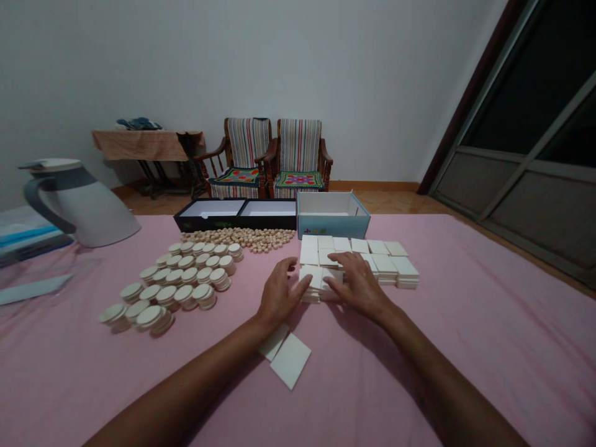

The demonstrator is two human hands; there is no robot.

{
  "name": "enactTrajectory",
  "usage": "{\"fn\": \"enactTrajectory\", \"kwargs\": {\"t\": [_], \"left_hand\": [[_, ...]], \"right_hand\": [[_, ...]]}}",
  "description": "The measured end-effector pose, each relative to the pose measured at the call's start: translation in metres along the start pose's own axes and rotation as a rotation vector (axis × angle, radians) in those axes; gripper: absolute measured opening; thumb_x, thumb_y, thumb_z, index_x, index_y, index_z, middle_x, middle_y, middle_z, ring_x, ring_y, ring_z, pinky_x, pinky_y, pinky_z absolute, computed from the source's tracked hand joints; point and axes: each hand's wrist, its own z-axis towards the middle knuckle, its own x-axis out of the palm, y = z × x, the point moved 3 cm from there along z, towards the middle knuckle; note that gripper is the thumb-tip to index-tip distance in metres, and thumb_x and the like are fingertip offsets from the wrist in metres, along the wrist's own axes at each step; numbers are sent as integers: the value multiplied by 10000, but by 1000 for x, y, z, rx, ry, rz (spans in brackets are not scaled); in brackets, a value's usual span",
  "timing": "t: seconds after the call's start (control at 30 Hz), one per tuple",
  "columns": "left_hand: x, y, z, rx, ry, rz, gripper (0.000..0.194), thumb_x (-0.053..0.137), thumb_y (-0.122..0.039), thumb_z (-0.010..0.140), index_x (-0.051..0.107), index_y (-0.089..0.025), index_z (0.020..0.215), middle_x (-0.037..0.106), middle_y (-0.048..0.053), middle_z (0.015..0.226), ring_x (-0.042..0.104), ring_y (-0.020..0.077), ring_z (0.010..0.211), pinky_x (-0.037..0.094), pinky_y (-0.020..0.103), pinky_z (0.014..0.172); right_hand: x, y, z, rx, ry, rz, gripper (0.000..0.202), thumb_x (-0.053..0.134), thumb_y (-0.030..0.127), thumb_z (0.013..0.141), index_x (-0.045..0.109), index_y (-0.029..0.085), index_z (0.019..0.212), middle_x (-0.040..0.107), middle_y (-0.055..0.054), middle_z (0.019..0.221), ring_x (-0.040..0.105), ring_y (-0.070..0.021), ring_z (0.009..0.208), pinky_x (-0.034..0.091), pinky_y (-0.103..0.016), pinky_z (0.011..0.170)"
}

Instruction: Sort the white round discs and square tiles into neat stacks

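White square tiles (pixel 333 276) stand in neat stacked rows on the pink cloth. My left hand (pixel 280 292) is at the left of the nearest stacks, fingers apart, its thumb touching a tile edge. Over the right of the same stacks rests my right hand (pixel 358 282), with thumb and fingers spread and touching the tiles. Some of the stacks behind it are hidden. Two loose square tiles, the nearer one (pixel 291 361) fully visible and the other (pixel 274 341) partly under my left wrist, lie flat on the cloth.
Stacks of round wooden discs (pixel 185 295) fill the left side. Behind them lie many small wooden beads (pixel 246 237). A black divided tray (pixel 235 222) and a light blue box (pixel 333 225) stand at the back. A white-grey jug (pixel 95 208) is far left.
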Motion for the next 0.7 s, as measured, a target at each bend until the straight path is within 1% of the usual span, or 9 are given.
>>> {"fn": "enactTrajectory", "kwargs": {"t": [0.07,0.17,0.3,0.37,0.4,0.47,0.57,0.63,0.7], "left_hand": [[3,4,6,-84,34,-67,480,420,-454,903,449,-148,1273,558,158,1267,558,261,1132,447,412,937],[11,9,11,-189,84,-139,544,332,-504,928,411,-162,1345,545,144,1318,521,270,1204,409,427,995],[17,10,9,-148,101,-225,544,302,-516,937,411,-190,1359,536,97,1341,496,245,1235,405,400,1010],[14,14,8,-147,80,-263,539,319,-520,932,428,-193,1347,563,107,1308,526,247,1200,428,401,980],[11,18,6,-162,61,-275,540,329,-526,928,439,-191,1337,575,121,1289,543,253,1177,440,406,959],[3,25,3,-198,31,-292,541,324,-539,925,447,-192,1322,588,140,1259,578,253,1127,461,412,919],[-15,34,-7,-218,8,-327,513,290,-537,934,466,-204,1283,623,123,1181,617,227,1052,480,395,874],[-27,40,-15,-227,-17,-337,492,300,-531,932,520,-190,1209,656,110,1083,634,219,1001,490,377,841],[-37,44,-22,-231,-22,-338,478,321,-527,927,559,-170,1139,671,102,1002,646,214,949,492,366,825]], "right_hand": [[-1,-8,0,27,-76,38,291,530,295,832,579,152,1080,619,-117,1068,507,-253,1015,390,-392,852],[-2,-13,0,46,-107,69,219,522,274,829,602,162,999,645,-100,979,541,-237,937,411,-374,815],[-7,-7,-1,45,-140,93,184,510,253,830,604,165,962,648,-90,948,550,-224,905,417,-365,815],[-11,1,-2,31,-154,117,174,498,231,833,597,163,958,642,-89,949,550,-210,897,417,-351,820],[-12,6,-3,20,-138,129,163,491,219,835,594,164,948,638,-85,941,552,-200,883,417,-339,814],[-12,19,-7,6,-36,138,123,486,199,831,587,170,894,632,-68,892,554,-179,827,417,-311,771],[-5,44,-19,-17,212,114,79,522,232,815,570,181,852,618,-40,820,547,-167,753,400,-285,683],[1,63,-32,-47,334,95,169,562,302,799,559,183,918,621,-47,860,552,-183,782,398,-292,679],[7,82,-45,-74,419,65,295,589,393,776,542,178,973,618,-70,928,553,-213,832,407,-319,702]]}}
